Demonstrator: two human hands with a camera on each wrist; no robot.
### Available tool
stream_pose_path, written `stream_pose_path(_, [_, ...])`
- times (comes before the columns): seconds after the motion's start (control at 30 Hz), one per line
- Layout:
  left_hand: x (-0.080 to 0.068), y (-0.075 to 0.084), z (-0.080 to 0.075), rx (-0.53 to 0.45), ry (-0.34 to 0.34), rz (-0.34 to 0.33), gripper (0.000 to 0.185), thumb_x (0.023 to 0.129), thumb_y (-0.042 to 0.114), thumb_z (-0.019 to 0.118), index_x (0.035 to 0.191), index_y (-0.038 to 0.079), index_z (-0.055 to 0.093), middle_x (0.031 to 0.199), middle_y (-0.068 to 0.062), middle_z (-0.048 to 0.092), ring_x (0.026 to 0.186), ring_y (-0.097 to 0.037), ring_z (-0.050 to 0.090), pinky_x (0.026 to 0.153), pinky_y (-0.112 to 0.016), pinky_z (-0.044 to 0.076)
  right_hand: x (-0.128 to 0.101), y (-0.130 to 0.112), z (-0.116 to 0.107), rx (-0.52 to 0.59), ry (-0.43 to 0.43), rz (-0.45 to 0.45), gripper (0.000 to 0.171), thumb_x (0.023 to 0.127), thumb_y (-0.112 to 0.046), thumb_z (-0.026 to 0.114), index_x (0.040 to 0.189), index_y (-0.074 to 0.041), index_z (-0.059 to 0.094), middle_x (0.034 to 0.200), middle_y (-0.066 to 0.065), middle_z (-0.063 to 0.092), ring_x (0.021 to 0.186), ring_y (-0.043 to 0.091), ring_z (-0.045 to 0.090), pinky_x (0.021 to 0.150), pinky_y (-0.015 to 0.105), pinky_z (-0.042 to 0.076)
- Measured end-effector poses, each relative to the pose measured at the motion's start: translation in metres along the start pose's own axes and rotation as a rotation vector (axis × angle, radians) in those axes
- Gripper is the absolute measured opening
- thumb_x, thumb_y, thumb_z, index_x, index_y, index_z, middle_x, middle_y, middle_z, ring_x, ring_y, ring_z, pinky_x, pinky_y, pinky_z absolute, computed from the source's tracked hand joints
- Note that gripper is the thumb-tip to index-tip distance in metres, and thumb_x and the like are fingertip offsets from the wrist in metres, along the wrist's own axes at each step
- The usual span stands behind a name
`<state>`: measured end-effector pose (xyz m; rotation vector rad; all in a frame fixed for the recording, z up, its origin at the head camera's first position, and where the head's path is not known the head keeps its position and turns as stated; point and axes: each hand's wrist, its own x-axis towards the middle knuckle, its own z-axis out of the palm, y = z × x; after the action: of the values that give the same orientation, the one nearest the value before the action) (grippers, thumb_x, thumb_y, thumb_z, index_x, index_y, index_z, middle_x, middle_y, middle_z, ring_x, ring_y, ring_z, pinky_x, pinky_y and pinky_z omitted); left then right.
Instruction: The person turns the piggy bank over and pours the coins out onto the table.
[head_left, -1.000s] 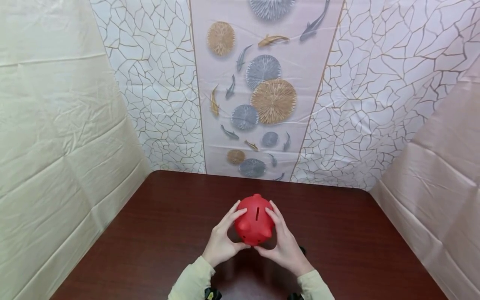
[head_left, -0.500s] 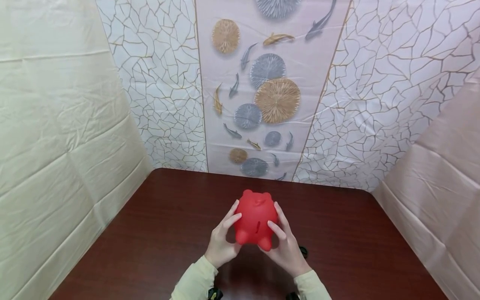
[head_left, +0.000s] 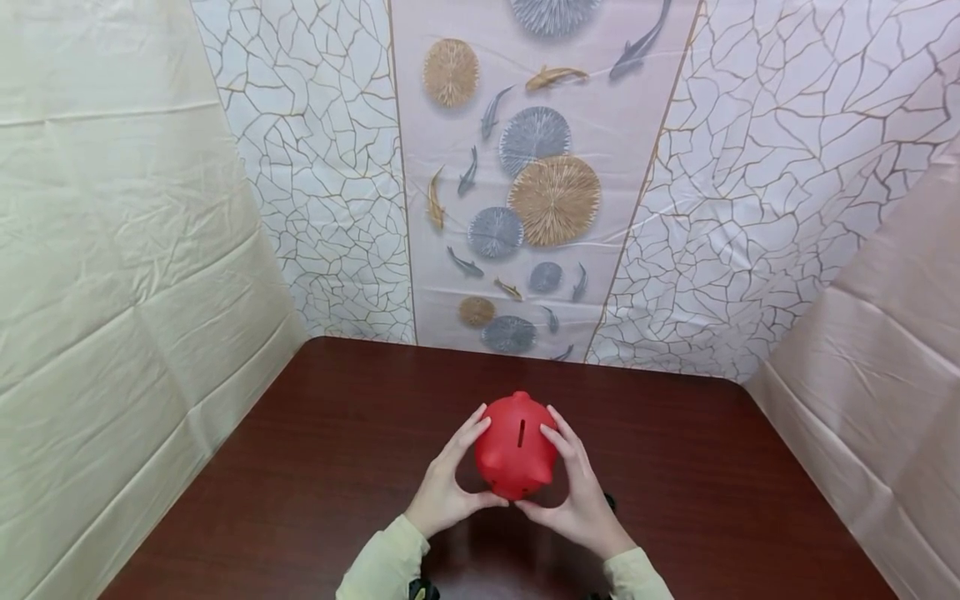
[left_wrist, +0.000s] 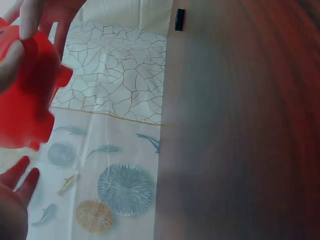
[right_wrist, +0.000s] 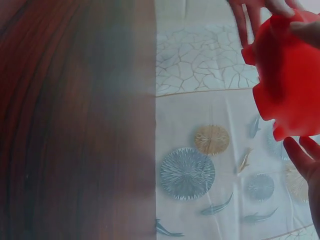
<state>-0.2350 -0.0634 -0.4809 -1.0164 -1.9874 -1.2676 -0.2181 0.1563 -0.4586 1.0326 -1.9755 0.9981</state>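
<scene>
Two grips — left hand, right hand — clamp the red piggy bank.

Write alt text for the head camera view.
Two hands, left hand and right hand, hold a red piggy bank above a dark wooden table, coin slot up. Behind hangs a backdrop printed with fish and discs.
</scene>
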Motion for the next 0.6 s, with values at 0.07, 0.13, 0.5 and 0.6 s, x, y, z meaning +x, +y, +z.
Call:
stream_pose_path(0.07, [0.001, 0.002, 0.0, -0.024, -0.036, -0.058, 0.106, 0.057, 0.012, 0.093, 0.147, 0.011, 0.035, 0.152, -0.02, 0.037, 0.14, -0.022, 0.041, 0.105, -0.037, 0.048, 0.0, -0.002, -0.001, 0.025, -0.009, 0.049, 0.09, 0.074, -0.038, 0.083, 0.14, 0.004, 0.04, 0.15, 0.026, 0.035, 0.142, 0.017, 0.034, 0.108, 0.011, 0.033])
stream_pose_path(0.13, [0.001, 0.005, 0.0, -0.087, -0.068, -0.149, 0.107, 0.061, 0.014, 0.092, 0.149, 0.016, 0.032, 0.155, -0.014, 0.034, 0.139, -0.019, 0.041, 0.105, -0.039, 0.047, -0.001, -0.005, -0.002, 0.052, -0.028, 0.129, 0.093, 0.07, -0.03, 0.088, 0.143, 0.0, 0.038, 0.151, 0.021, 0.036, 0.14, 0.013, 0.036, 0.107, 0.012, 0.036])
stream_pose_path(0.5, [-0.006, 0.006, 0.007, -0.304, -0.043, -0.571, 0.078, 0.077, 0.028, 0.082, 0.144, 0.033, 0.041, 0.139, -0.003, 0.056, 0.116, -0.025, 0.06, 0.092, -0.032, 0.053, -0.006, -0.013, 0.007, 0.086, -0.097, 0.725, 0.083, 0.074, -0.033, 0.083, 0.145, -0.032, 0.038, 0.129, -0.002, 0.058, 0.103, 0.012, 0.058, 0.081, 0.029, 0.054])
stream_pose_path(0.6, [-0.006, 0.005, 0.011, -0.308, -0.006, -0.632, 0.069, 0.082, 0.03, 0.078, 0.142, 0.028, 0.045, 0.136, -0.009, 0.058, 0.109, -0.026, 0.064, 0.085, -0.028, 0.056, -0.003, -0.013, 0.009, 0.069, -0.125, 0.817, 0.079, 0.079, -0.038, 0.079, 0.145, -0.028, 0.038, 0.13, 0.003, 0.058, 0.104, 0.018, 0.059, 0.082, 0.033, 0.056])
